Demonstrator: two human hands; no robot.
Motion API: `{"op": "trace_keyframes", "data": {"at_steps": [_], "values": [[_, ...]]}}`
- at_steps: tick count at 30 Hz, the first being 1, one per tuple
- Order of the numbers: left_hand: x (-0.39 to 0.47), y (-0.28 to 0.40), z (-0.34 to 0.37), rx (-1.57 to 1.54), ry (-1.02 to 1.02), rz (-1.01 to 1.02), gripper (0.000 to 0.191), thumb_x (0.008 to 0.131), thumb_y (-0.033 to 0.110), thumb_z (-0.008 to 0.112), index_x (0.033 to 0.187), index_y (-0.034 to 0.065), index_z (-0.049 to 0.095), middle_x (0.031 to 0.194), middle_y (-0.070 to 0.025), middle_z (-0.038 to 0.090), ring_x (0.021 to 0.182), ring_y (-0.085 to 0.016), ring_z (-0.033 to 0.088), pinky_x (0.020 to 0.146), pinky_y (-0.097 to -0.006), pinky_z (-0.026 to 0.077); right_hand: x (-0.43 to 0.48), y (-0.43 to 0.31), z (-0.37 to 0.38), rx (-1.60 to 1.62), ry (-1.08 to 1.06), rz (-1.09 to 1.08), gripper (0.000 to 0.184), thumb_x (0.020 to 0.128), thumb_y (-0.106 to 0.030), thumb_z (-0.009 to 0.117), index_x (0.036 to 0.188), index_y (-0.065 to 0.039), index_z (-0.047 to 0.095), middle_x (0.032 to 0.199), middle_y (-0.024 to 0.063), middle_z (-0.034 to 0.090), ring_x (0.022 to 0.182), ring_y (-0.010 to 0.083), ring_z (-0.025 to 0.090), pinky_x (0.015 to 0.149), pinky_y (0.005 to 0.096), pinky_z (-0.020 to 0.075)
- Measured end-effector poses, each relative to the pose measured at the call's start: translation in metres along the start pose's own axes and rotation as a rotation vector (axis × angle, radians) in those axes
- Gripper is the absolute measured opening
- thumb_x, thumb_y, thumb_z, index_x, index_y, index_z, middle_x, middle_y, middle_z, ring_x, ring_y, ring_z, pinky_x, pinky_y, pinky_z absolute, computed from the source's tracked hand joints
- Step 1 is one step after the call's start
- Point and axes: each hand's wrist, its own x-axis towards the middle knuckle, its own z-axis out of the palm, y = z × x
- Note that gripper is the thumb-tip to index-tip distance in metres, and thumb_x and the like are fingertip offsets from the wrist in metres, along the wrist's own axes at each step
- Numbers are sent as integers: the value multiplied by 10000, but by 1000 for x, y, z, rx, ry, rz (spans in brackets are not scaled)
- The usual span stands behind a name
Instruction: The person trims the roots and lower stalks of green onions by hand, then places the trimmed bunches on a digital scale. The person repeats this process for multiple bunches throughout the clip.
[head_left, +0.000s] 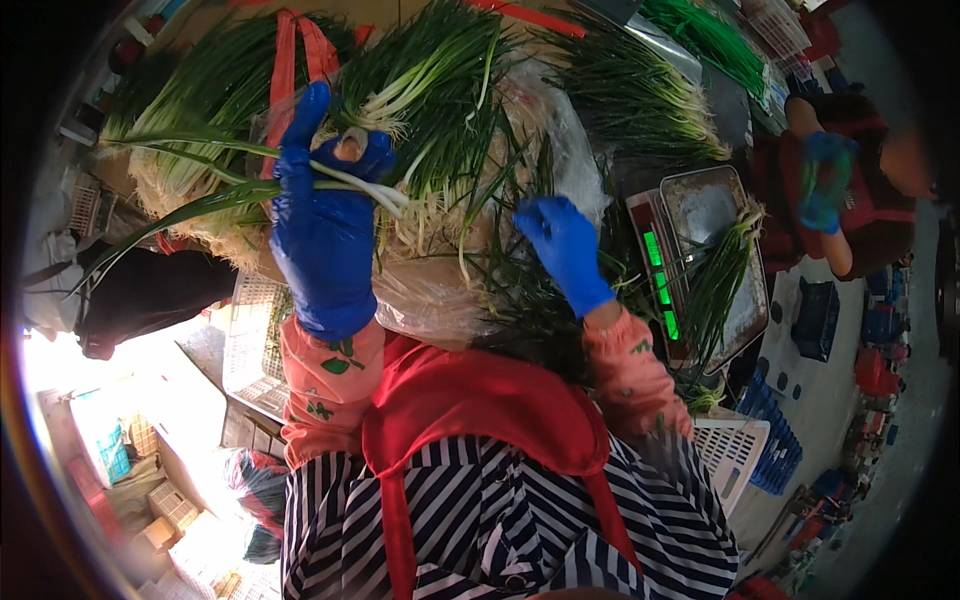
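My left hand (326, 217), in a blue glove with a bare fingertip showing, grips a few green onions (364, 187), their white ends pointing right and their long leaves trailing left. Over loose leaves and clear plastic sheeting (559, 142), my right hand (562, 247) in a blue glove is slightly blurred, fingers bent; whether it holds anything is unclear. Between and beyond my hands lie piled green onions with roots (435, 172). Another bundle (195, 157) lies at the left. On the metal pan of a digital scale (705, 217), right of my right hand, rests a small bunch (720, 277).
A row of green onions (645, 90) lies at the back right. Beyond the scale, a person (832, 180) in blue gloves is close by. White plastic crates stand at lower left (251, 337) and lower right (727, 450). Red tape (281, 82) crosses the left bundle.
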Motion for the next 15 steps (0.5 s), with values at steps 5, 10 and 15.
{"op": "trace_keyframes", "data": {"at_steps": [5, 10, 15], "values": [[-16, -45, -23, -186, 249, -421, 411, 920, 220, 516, 1277, 21, 469, 874, -43, 568, 761, -141, 542, 682, -260, 456, 99, 5, 42, 548, 67, 377, 234, 798, -232, 657, 840, -2, 663, 618, 96, 567, 567, 196, 551, 556, 328, 412], [-35, -64, -42, -72, 333, -522, 342, 856, 105, 531, 1184, 17, 560, 745, 5, 474, 615, -60, 421, 479, -186, 329, 153, 2, 61, 927, -98, 567, 179, 778, -180, 669, 773, -1, 661, 599, 40, 558, 531, 154, 504, 523, 285, 383], [-30, -58, -43, -23, 327, -496, 344, 876, 130, 532, 1195, 4, 551, 731, 15, 473, 623, -42, 426, 457, -171, 310, 145, 22, 39, 1094, 175, 603, 128, 798, -156, 657, 830, -32, 659, 661, 42, 576, 543, 127, 489, 511, 251, 358]]}}
